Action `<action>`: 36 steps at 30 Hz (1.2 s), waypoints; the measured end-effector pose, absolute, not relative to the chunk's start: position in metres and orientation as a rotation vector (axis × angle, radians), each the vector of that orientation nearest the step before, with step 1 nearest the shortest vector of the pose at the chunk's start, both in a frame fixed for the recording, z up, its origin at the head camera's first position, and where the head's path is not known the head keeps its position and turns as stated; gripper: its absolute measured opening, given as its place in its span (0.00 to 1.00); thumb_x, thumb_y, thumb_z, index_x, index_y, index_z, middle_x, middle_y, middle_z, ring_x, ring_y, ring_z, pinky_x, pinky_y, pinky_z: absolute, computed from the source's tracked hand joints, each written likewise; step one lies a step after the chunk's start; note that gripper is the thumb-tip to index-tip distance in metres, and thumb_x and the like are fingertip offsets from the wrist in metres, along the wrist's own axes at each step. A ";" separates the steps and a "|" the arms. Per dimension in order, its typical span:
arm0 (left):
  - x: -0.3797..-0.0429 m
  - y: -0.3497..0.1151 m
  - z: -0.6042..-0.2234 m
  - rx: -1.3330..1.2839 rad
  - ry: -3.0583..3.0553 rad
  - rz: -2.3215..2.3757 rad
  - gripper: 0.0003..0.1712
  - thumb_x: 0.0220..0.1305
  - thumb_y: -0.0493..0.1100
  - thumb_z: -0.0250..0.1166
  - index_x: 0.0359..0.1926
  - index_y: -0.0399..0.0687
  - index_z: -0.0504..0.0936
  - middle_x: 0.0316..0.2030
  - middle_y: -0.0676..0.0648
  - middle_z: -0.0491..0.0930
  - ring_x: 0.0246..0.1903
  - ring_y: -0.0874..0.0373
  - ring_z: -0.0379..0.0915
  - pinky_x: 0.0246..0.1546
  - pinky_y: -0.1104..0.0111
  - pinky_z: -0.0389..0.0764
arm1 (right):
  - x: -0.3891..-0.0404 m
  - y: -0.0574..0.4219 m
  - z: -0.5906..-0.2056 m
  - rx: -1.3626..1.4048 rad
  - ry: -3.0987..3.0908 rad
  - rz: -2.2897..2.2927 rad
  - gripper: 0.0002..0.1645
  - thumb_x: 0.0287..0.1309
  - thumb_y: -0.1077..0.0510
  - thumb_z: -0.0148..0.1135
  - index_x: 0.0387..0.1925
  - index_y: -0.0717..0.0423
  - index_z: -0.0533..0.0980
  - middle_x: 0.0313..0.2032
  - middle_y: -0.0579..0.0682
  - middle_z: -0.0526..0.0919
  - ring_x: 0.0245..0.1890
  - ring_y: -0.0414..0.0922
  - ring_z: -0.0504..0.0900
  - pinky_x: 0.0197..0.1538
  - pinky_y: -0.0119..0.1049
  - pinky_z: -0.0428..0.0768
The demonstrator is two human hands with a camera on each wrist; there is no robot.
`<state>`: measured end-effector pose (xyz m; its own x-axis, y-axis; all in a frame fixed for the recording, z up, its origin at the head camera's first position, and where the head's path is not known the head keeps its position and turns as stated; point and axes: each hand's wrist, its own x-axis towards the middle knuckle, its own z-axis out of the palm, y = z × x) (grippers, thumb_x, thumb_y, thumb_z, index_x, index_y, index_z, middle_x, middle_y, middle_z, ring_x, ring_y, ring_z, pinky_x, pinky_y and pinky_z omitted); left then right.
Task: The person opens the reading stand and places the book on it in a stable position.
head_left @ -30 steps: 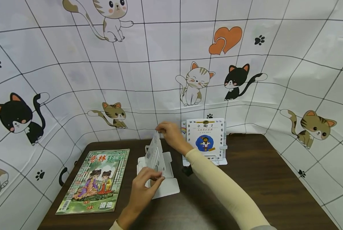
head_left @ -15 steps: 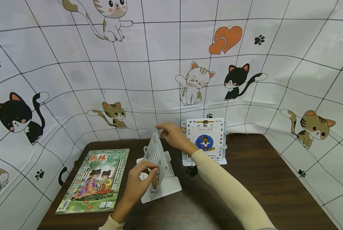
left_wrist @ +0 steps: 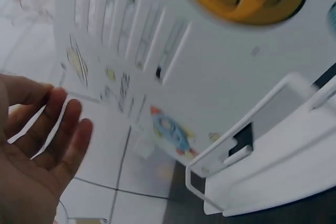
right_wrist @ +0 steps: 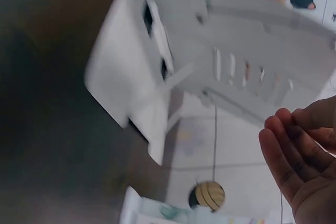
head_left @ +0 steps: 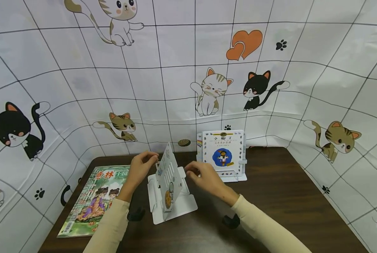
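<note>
A white book stand [head_left: 171, 175] is on the table, its slotted panel raised from a flat base [head_left: 184, 207]. In the left wrist view the panel's face carries a printed rocket [left_wrist: 170, 128] and a yellow figure. Beside the panel's far left side is my left hand [head_left: 140, 171], fingers loosely bent and holding nothing. My right hand [head_left: 207, 178] is on the panel's other side, fingers loosely bent near its edge. In the right wrist view those fingertips overlap the panel's plain back [right_wrist: 252, 40]; contact cannot be told. Nothing shows in its grasp.
A green magazine [head_left: 103, 200] lies flat on the left of the dark table [head_left: 270, 200]. At the back, another stand holds a white book [head_left: 223, 151] upright. A cat-printed sheet [head_left: 176, 84] hangs behind the table.
My right hand has left the panel's top edge and come down to its right side. My left hand has moved from the near bottom of the panel to its far left side.
</note>
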<state>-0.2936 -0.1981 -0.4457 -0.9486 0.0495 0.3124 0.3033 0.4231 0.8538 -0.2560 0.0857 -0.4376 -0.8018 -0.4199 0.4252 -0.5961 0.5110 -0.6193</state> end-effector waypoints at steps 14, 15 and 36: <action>-0.344 -0.200 -0.458 -0.445 -2.588 -1.767 0.27 0.78 0.44 0.66 0.71 0.37 0.76 0.68 0.33 0.77 0.69 0.36 0.73 0.71 0.43 0.74 | -0.194 0.062 -0.482 0.965 -2.437 1.535 0.09 0.70 0.59 0.71 0.45 0.54 0.78 0.40 0.48 0.89 0.40 0.37 0.88 0.45 0.38 0.90; -0.344 -0.200 -0.458 -0.469 -2.584 -1.783 0.28 0.77 0.44 0.66 0.72 0.37 0.75 0.68 0.32 0.77 0.69 0.36 0.73 0.71 0.42 0.74 | -0.193 0.060 -0.484 0.952 -2.424 1.557 0.09 0.70 0.58 0.71 0.44 0.54 0.78 0.40 0.49 0.89 0.40 0.38 0.88 0.46 0.38 0.90; -0.342 -0.207 -0.465 -0.461 -2.570 -1.846 0.32 0.74 0.41 0.69 0.74 0.38 0.73 0.68 0.31 0.76 0.69 0.35 0.73 0.71 0.42 0.74 | -0.192 0.049 -0.486 0.843 -2.336 1.721 0.06 0.70 0.62 0.70 0.38 0.56 0.79 0.34 0.53 0.90 0.35 0.44 0.91 0.42 0.37 0.91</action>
<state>-0.3416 -0.2074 -0.4645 -0.9569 0.2640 0.1210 0.1990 0.2925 0.9353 -0.1921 0.0486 -0.4863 -0.8379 -0.3615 0.4089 -0.4976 0.1984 -0.8444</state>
